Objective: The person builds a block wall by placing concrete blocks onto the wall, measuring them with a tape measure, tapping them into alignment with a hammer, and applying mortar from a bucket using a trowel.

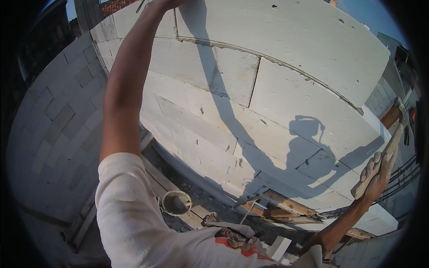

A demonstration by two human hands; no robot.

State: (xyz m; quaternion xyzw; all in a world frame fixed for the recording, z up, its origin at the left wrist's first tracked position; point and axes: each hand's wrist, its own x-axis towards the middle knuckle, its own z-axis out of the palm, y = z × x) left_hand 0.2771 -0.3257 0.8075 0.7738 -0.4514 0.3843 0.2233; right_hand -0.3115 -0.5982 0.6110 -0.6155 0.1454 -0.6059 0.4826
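Observation:
My left arm reaches up to the top edge of the white block wall (210,67). My left hand (170,2) is cut off by the picture's upper rim, its fingers out of sight, close to the uppermost course. On the far right, my right hand (380,181) is closed round the wooden handle of a hammer (391,146). The handle slants upward, and the hammer's head stands above the hand, beside the wall's right end. The large upper block (286,40) sits on a bed of grey mortar, some of it squeezed out along the joint.
Below, a bucket (176,203) with grey contents stands on wooden planks (196,219) near my foot (209,218). Wooden boards and frames (279,205) lie at the wall's base. Another block wall (62,120) rises at left. Dark bars (404,176) jut out at right.

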